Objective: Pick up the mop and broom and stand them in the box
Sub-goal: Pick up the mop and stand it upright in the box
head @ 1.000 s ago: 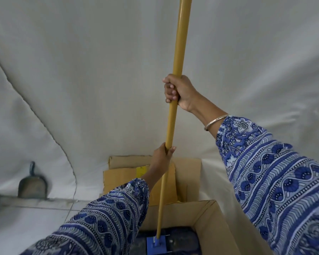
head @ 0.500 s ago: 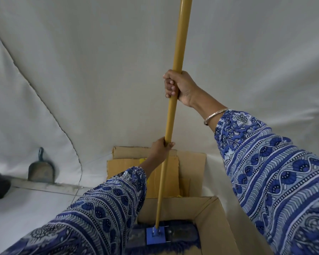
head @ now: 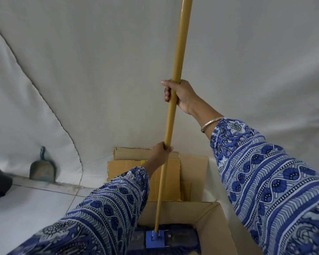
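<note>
A white cloth backdrop (head: 99,70) hangs behind a pale floor (head: 26,208), where a person stands a mop upright in a cardboard box.

The open box (head: 215,223) sits at the lower middle, with flattened cardboard sheets (head: 191,173) leaning behind it. The mop (head: 173,111) has its yellow pole nearly vertical and its blue head inside the box. Both patterned sleeves reach in. The right hand (head: 180,96) has its grip wrapped tight around the pole; the left hand (head: 159,150) clasps it lower down. A dustpan (head: 41,170) leans against the cloth, far left.
</note>
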`<state>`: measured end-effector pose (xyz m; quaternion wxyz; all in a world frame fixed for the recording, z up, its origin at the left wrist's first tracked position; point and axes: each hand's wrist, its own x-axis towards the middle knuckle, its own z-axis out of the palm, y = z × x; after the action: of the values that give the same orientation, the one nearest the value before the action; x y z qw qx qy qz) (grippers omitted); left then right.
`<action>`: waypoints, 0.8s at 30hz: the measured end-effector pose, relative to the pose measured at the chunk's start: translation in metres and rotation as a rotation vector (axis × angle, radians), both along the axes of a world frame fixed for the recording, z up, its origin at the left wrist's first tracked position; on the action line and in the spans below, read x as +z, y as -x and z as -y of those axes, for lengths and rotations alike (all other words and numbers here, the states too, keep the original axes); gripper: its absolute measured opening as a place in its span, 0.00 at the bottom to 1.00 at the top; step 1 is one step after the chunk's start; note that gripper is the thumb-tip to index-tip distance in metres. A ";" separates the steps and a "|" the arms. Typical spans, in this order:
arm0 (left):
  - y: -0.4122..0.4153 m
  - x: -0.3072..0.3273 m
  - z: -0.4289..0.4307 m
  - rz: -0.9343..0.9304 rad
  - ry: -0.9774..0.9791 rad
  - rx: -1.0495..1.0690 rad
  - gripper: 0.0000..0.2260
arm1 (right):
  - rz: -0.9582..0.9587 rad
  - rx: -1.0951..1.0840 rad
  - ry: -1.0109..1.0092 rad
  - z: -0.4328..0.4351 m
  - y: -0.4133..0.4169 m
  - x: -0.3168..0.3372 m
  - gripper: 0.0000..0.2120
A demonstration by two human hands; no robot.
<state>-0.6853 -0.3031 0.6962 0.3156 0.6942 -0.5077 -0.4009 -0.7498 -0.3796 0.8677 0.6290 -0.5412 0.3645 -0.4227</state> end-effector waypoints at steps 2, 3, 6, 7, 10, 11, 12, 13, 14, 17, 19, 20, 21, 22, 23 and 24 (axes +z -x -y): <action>0.000 0.001 0.002 0.002 -0.002 0.007 0.14 | -0.007 -0.012 0.001 0.003 -0.001 0.000 0.10; 0.000 0.000 0.002 -0.001 -0.003 0.011 0.14 | -0.017 -0.018 0.005 0.004 -0.001 -0.001 0.10; 0.000 0.002 0.004 -0.006 -0.004 0.019 0.14 | -0.056 -0.026 0.027 0.006 -0.002 0.000 0.10; 0.000 0.002 0.005 -0.004 -0.001 0.024 0.14 | -0.066 -0.027 0.037 0.006 -0.002 0.001 0.10; 0.001 0.005 0.006 0.001 -0.002 0.033 0.14 | -0.095 -0.025 0.065 0.005 -0.001 0.003 0.10; 0.001 0.006 0.006 0.006 0.000 0.034 0.14 | -0.110 -0.017 0.078 0.004 -0.001 0.003 0.09; 0.001 0.007 0.005 0.009 0.002 0.034 0.14 | -0.127 -0.010 0.092 0.003 -0.001 0.004 0.07; 0.002 0.009 0.004 0.014 0.005 0.035 0.14 | -0.147 -0.005 0.105 0.003 0.000 0.004 0.06; 0.001 0.011 0.002 0.014 0.004 0.039 0.14 | -0.167 -0.004 0.114 0.002 0.000 0.004 0.06; -0.004 0.017 -0.004 0.001 0.013 0.058 0.18 | -0.217 -0.037 0.129 0.004 0.000 0.003 0.18; -0.012 0.024 -0.011 0.031 0.022 0.071 0.21 | -0.247 -0.084 0.154 0.003 0.000 0.003 0.21; -0.019 0.027 -0.014 0.051 0.028 0.080 0.22 | -0.244 -0.115 0.164 0.004 -0.001 0.004 0.22; -0.027 0.031 -0.018 0.070 0.036 0.089 0.22 | -0.228 -0.162 0.173 0.004 -0.002 0.004 0.26; -0.036 0.036 -0.021 0.083 0.040 0.099 0.22 | -0.201 -0.237 0.178 0.005 -0.003 0.004 0.32; -0.049 0.040 -0.026 0.095 0.047 0.114 0.22 | -0.177 -0.341 0.191 0.003 -0.008 0.005 0.37; -0.064 0.045 -0.031 0.104 0.056 0.132 0.22 | -0.172 -0.480 0.230 -0.001 -0.014 0.006 0.41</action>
<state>-0.6216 -0.2719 0.7408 0.3337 0.7370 -0.4875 -0.3284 -0.7358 -0.3789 0.8740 0.4123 -0.5410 0.4839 -0.5506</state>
